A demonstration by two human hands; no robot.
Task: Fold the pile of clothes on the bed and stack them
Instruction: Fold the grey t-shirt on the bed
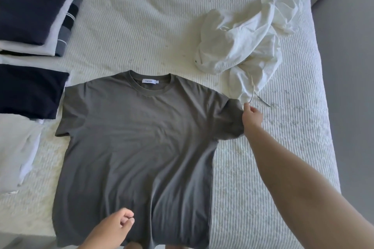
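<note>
Spread flat on the bed (232, 178): a grey T-shirt (137, 139), not yet folded. Right hand (251, 115) pinching its sleeve edge; left hand (115, 228) loosely curled over the hem, holding nothing. Stacked at left, folded clothes (30, 14). Left to fold, by appearances: a crumpled white garment (242, 36).

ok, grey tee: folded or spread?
Spread. The grey cotton t-shirt lies flat on the white bed, both sleeves out; right hand pinches one sleeve.
</note>
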